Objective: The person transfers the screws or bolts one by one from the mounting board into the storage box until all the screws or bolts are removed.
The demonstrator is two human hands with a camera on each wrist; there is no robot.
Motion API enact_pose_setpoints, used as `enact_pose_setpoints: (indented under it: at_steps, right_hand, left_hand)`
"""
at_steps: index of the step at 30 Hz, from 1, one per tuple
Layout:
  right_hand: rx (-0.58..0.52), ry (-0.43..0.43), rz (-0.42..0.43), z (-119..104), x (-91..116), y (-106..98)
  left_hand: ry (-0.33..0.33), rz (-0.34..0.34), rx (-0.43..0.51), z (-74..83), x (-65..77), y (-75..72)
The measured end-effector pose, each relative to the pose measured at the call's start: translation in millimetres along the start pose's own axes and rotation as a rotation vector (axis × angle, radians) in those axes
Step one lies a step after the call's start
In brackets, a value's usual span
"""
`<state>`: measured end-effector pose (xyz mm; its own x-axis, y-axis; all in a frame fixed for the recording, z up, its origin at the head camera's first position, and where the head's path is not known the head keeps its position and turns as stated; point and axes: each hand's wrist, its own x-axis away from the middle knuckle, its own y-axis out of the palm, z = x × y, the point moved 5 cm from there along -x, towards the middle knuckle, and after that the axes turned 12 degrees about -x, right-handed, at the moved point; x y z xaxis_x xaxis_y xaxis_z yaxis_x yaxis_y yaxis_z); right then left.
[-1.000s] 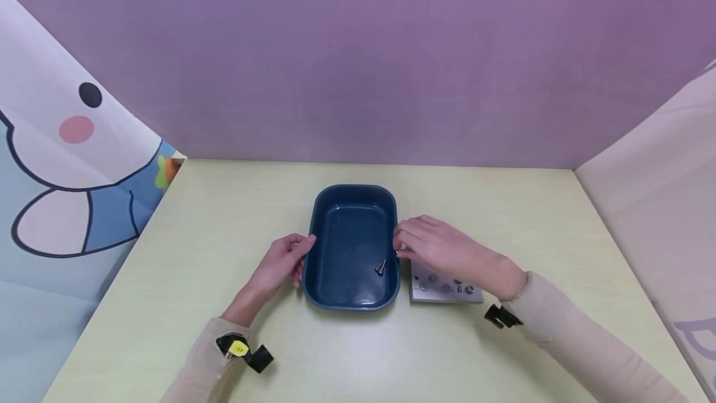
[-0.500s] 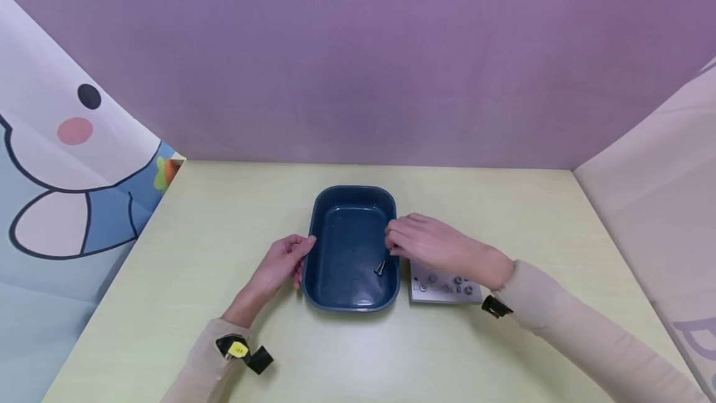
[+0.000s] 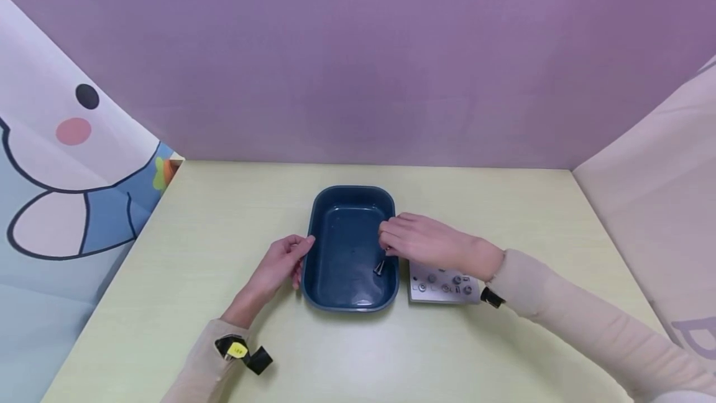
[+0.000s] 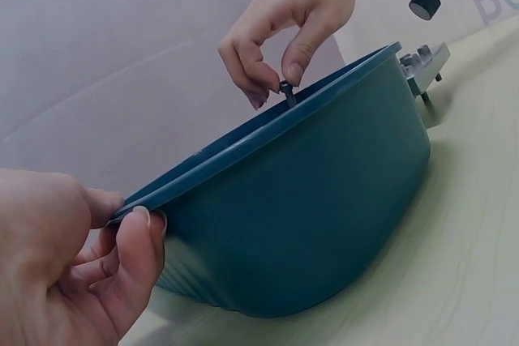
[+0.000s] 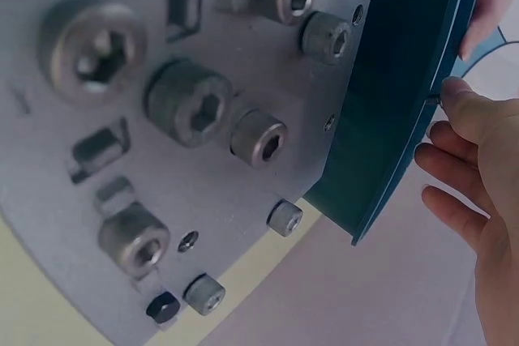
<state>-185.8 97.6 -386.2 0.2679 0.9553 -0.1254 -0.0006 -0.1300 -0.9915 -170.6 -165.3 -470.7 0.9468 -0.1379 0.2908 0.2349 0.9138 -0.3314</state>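
Observation:
A deep blue-green tray (image 3: 344,241) stands on the table. My left hand (image 3: 278,264) grips its left rim, thumb above and fingers bent underneath, as the left wrist view also shows. Over the tray's right side is my right hand (image 3: 422,241). In the left wrist view its thumb and index finger pinch a small dark screw (image 4: 289,93) by the head, shank down, above the rim. A couple of screws (image 3: 379,267) lie on the tray floor. Right of the tray is a silver metal block (image 3: 427,296), partly under my right forearm, carrying several socket-head screws (image 5: 190,103).
The pale wooden table (image 3: 224,204) ends at a purple cloth wall (image 3: 358,79). Printed cloth (image 3: 67,204) hangs on the left and pale cloth (image 3: 643,204) on the right. Bare threaded holes (image 5: 188,241) and slots show in the block's face.
My right hand has moved left with the screw, from beside the tray's right rim to over its inside. The left hand keeps its grip on the rim.

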Motion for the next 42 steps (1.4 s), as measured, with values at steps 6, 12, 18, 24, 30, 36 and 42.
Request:
enact_pose_setpoints:
  at_steps: [6, 12, 18, 24, 30, 36, 42]
  right_hand:
    - [-0.017, 0.001, -0.021, 1.9, -3.6, 4.3]
    - [0.028, -0.021, -0.052, 1.5, -6.1, 6.5]
    - [0.080, -0.037, -0.112, 2.0, -13.7, 7.9]
    - [0.094, -0.045, -0.167, 1.3, -21.7, 7.0]
    - [0.108, -0.045, -0.225, 2.4, -27.8, 12.6]
    - [0.165, -0.046, -0.291, 3.1, -32.1, 18.7]
    - [0.251, -0.082, -0.329, -0.5, -36.8, 22.1]
  left_hand:
    - [-0.002, 0.004, 0.000, -0.8, 0.4, -0.7]
    - [-0.004, 0.005, -0.001, -1.1, 1.5, -2.1]
    - [-0.008, 0.009, 0.003, -1.0, 1.7, -2.7]
    - [-0.011, 0.004, 0.007, -1.5, 1.3, -1.6]
    - [-0.001, 0.004, 0.011, -1.9, 0.3, -1.6]
    - [0.002, 0.003, 0.007, -1.9, -0.4, -1.2]
    - [0.000, 0.004, 0.007, -3.6, -1.1, -1.4]
